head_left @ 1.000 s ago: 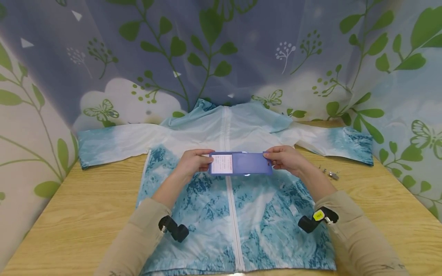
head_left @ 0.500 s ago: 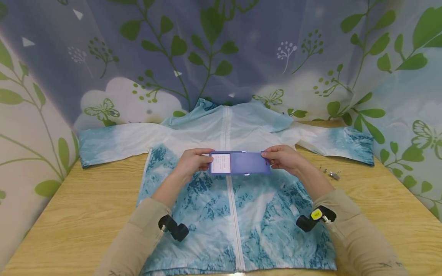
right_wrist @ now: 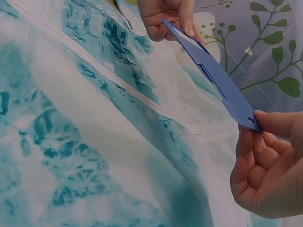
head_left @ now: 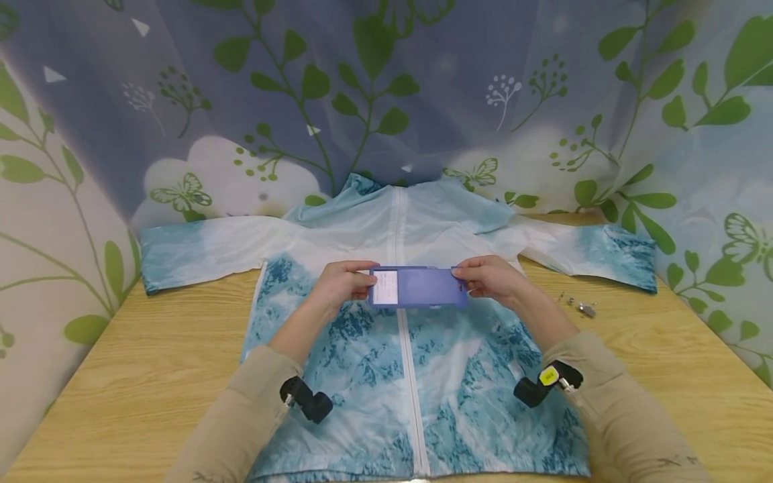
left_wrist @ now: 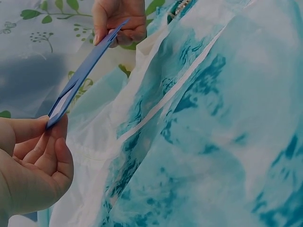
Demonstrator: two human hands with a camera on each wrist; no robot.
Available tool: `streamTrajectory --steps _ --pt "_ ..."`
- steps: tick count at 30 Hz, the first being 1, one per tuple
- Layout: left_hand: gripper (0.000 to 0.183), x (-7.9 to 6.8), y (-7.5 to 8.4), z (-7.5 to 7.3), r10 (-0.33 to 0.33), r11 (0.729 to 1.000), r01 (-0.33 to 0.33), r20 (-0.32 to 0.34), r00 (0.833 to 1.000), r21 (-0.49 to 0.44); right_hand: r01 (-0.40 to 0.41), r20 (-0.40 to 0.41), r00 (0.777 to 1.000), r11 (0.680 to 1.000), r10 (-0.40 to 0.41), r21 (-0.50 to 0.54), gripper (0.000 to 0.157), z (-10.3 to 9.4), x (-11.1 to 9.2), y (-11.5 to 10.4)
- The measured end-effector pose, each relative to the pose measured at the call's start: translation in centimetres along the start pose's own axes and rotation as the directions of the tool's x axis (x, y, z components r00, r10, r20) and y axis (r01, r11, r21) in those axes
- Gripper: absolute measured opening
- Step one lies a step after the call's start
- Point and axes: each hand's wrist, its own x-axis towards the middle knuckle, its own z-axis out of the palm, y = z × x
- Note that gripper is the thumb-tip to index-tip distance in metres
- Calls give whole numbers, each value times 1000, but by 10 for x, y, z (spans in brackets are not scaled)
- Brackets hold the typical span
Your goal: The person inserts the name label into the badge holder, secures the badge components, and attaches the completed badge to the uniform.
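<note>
Both hands were on the one purple-blue case [head_left: 429, 287], held up over the middle of the jacket, lying pretty much level left to right in the head view. The left hand [head_left: 341, 283] had its grip clamped on the left end, thumb on the face and the other fingers curled in behind. The right hand [head_left: 494, 278] had the right end pinched the same way, thumb and forefinger right by a little hole, which shows up nicely in the right wrist view. A white card [head_left: 385, 288] with print on it was showing at the left end, next to the left thumb, but the writing's too small to read.

Under all that was a blue and white jacket [head_left: 344, 376], spread out on the wooden worktop [head_left: 181, 342] with its arms stretched to both sides and a white zip [head_left: 409, 376] running down the middle. Off to the right sat some small metal bits [head_left: 586, 309], too tiny to make out properly. Behind everything was a curtain [head_left: 453, 87] with green leaves and butterflies on it.
</note>
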Motion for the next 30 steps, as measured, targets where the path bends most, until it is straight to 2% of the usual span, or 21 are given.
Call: streamTrajectory --steps 30 --pt "36 -1 -1 2 24 1000 -24 -9 1000 10 -10 -17 1000 1000 9 -26 22 10 10 -3"
